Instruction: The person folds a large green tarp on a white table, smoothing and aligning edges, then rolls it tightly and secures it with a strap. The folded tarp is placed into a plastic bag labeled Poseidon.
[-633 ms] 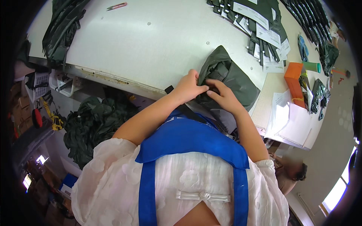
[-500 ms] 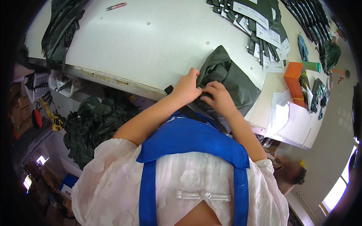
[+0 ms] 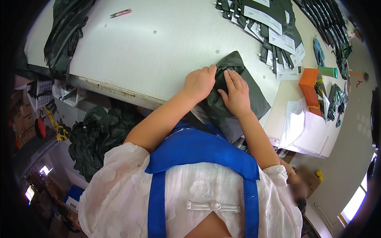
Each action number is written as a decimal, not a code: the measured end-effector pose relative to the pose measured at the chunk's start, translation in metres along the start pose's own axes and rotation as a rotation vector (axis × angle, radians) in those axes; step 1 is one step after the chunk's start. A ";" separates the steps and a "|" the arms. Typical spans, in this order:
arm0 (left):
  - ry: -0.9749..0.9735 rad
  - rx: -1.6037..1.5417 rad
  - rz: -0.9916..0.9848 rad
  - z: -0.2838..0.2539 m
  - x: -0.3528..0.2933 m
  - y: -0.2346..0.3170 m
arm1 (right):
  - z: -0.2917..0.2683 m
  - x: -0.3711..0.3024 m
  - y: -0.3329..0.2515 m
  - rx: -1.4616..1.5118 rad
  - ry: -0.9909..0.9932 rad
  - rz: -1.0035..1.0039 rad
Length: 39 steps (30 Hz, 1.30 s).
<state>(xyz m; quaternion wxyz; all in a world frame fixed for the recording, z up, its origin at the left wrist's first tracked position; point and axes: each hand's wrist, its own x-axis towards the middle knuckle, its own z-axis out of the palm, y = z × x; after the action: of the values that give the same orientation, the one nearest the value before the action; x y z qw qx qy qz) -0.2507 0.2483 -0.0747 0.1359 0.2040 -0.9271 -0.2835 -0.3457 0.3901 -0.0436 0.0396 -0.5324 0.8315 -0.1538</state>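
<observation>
A dark green fabric bag (image 3: pixel 256 97) lies at the table's near edge, its lower part hanging over toward my apron. My left hand (image 3: pixel 199 84) is closed on the left edge of its folded upper part, with the fingertips curled in and partly hidden. Flat on top of the fabric rests my right hand (image 3: pixel 238 94), fingers stretched out and side by side, thumb pointing left. Between the two hands the cloth is creased and folded over. A dark strap (image 3: pixel 199 124) runs below the bag against my blue apron.
Thread snips (image 3: pixel 120 13) lie at the far left. Dark fabric pieces (image 3: pixel 65 35) hang over the left edge; labelled dark pieces (image 3: pixel 274 27) are stacked at the far right. An orange box (image 3: pixel 308 89) and green roll (image 3: pixel 328 71) stand right. Below left sits a dark cloth heap (image 3: pixel 99 139).
Both hands have moved slightly away from me and up the bag. My right hand's fingers, bent at the opening before, now lie flat. The bag's opening has been folded over.
</observation>
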 end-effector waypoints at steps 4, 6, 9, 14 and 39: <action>0.099 -0.018 0.060 0.005 0.023 -0.005 | 0.003 0.007 0.001 -0.042 -0.013 -0.055; 0.125 -0.119 0.133 0.004 0.027 0.002 | 0.004 0.012 0.006 -0.085 -0.028 -0.062; 0.080 -0.183 0.247 0.001 0.030 0.012 | 0.013 0.019 0.011 -0.129 -0.109 -0.040; -0.036 -0.145 0.184 0.017 0.015 0.000 | 0.043 0.026 0.007 -0.102 -0.400 0.052; -0.294 -0.699 -0.034 0.007 -0.004 0.017 | 0.034 -0.019 -0.010 -0.095 -0.406 0.144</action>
<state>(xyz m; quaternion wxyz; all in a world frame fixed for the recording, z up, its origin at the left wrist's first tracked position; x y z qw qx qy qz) -0.2548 0.2663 -0.0707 0.0579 0.1176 -0.7806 -0.6111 -0.3208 0.3958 -0.0746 0.1921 -0.4930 0.8486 -0.0008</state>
